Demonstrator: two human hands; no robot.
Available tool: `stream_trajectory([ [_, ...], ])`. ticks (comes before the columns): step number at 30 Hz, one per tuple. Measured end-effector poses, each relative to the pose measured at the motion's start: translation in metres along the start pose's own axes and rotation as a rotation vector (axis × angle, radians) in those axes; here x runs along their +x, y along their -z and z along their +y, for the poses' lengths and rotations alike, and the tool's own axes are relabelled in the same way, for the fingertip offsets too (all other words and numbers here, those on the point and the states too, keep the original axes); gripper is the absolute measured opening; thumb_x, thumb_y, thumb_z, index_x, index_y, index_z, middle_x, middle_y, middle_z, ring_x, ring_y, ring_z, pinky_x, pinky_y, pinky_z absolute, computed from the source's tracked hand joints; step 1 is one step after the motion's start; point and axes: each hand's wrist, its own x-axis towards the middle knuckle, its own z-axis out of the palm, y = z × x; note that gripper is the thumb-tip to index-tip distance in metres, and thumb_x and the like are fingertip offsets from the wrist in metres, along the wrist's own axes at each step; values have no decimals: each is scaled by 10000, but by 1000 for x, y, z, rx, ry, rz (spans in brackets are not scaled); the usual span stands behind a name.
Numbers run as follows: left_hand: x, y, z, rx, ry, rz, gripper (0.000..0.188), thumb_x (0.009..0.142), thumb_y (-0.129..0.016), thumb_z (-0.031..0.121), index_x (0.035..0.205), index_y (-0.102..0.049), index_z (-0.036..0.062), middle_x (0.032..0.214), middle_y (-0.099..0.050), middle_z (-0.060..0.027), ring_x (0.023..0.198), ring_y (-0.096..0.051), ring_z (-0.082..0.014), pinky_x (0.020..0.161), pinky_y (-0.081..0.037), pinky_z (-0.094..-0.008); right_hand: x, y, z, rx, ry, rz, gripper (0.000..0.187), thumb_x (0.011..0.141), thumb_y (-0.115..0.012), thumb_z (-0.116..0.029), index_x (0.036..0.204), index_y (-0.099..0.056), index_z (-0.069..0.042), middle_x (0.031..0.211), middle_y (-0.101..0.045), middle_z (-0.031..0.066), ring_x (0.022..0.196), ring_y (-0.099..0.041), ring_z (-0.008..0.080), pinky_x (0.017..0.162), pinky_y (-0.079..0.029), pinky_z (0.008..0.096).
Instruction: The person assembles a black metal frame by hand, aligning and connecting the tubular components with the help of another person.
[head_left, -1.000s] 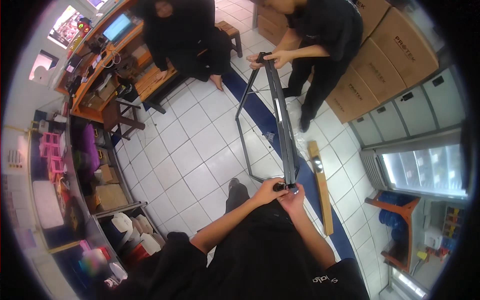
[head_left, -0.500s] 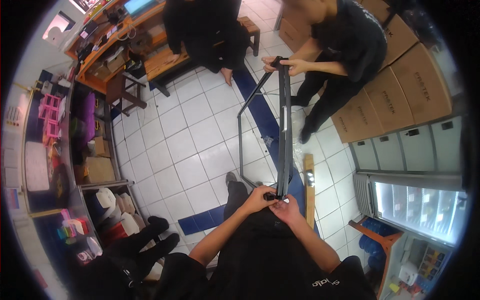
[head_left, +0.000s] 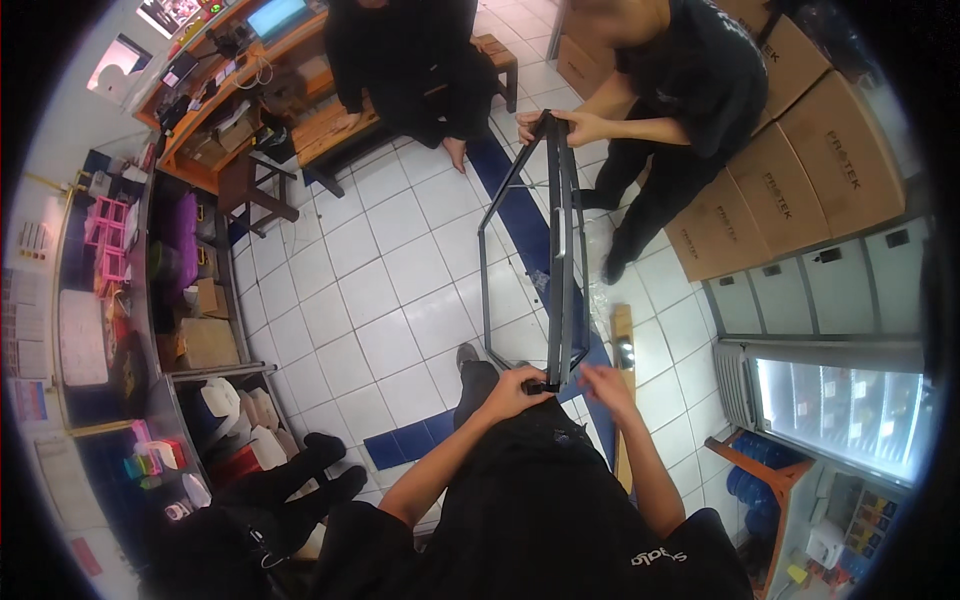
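Note:
A long black frame [head_left: 555, 300] of thin bars stretches from my waist to another person across from me. My left hand [head_left: 515, 394] is closed around its near end, at a dark corner piece. Just right of that end, my right hand [head_left: 606, 390] is raised off the frame with curled fingers. Whatever those fingers hold, if anything, is too small to make out. The other person's hands [head_left: 582, 128] grip the frame's far end. Thinner angled bars spread to the left from the main bars, above the tiled floor.
Stacked cardboard boxes [head_left: 795, 195] stand behind the other person. A long wooden beam [head_left: 622, 400] lies on the floor to my right, near a lit glass-door fridge [head_left: 835, 410]. A second person sits on a wooden bench [head_left: 345, 135]. Shelves and a stool [head_left: 255, 190] line the left.
My right hand has let go of the frame's near end and moved up and to the right. My left hand stays on it. The frame has shifted slightly left.

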Motion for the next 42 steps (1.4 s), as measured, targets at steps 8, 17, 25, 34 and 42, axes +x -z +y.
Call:
stream_trajectory([
  [8, -4, -3, -7, -6, 47, -7, 275, 773, -828, 63, 1002, -693, -6, 927, -701, -66, 867, -659, -128, 800, -528, -283, 20, -46, -25, 260, 447, -36, 259, 965, -677, -232, 1127, -605, -43, 1019, -674, 19, 946, -606, 86, 804, -462, 225],
  [17, -6, -1, -1, -30, 77, -5, 261, 779, -819, 58, 1001, -695, 2, 895, -698, -49, 851, -642, -111, 800, -518, -277, 28, -55, -19, 477, 367, -119, 237, 954, -681, -128, 1148, -598, -19, 1043, -692, 54, 900, -652, 107, 790, -515, 251],
  [25, -6, -1, 2, -23, 74, -5, 229, 780, -818, 65, 970, -699, 18, 837, -681, -26, 823, -628, -98, 781, -503, -265, 28, -49, -10, 595, 372, -285, 314, 934, -683, -63, 1233, -596, -18, 1148, -679, 57, 986, -652, 133, 852, -534, 278],
  [34, -8, -3, -5, 29, 156, -16, 236, 772, -811, 43, 974, -694, 6, 862, -687, -33, 834, -627, -105, 774, -503, -270, 36, -54, 0, 631, 394, -225, 336, 913, -710, -68, 1226, -604, -7, 1131, -678, 52, 989, -640, 133, 872, -512, 280],
  [42, -7, -6, 3, 38, 96, 0, 301, 774, -799, 37, 1046, -676, -2, 911, -683, -48, 887, -628, -114, 826, -499, -276, 43, -58, 5, 655, 475, -258, 367, 905, -706, -54, 1248, -602, 21, 1050, -679, 43, 935, -629, 108, 821, -502, 245],
])
